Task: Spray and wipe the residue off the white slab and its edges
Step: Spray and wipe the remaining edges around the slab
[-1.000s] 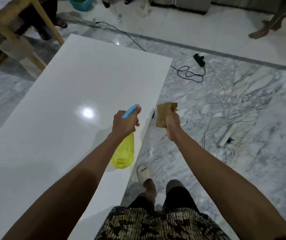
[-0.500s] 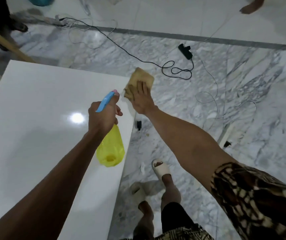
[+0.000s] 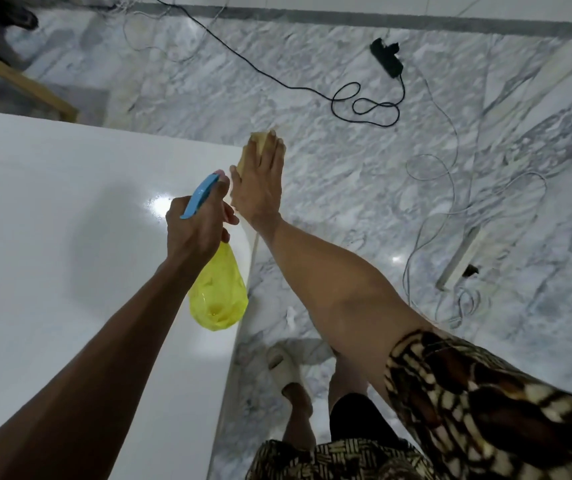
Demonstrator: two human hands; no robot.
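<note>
- white slab (image 3: 70, 271): fills the lower-left of view, long axis running away from the person; its right edge runs directly under the right hand, far right corner just beyond the fingertips.
- right hand (image 3: 260, 188): fingers straight and flat, pressing a tan cloth (image 3: 255, 142) against the slab's right edge near the far corner. Nearer hand to the edge; judged next wipe runs along that edge.
- left hand (image 3: 198, 230): fingers wrapped round the neck of a yellow spray bottle (image 3: 217, 292) with blue trigger head (image 3: 199, 195); hangs over the slab just left of the right hand, nozzle pointing towards the far corner.
- black cable (image 3: 364, 105): on the marble floor, well beyond the right hand.
- Writing: no label or brand readable on the bottle or anything else.
</note>
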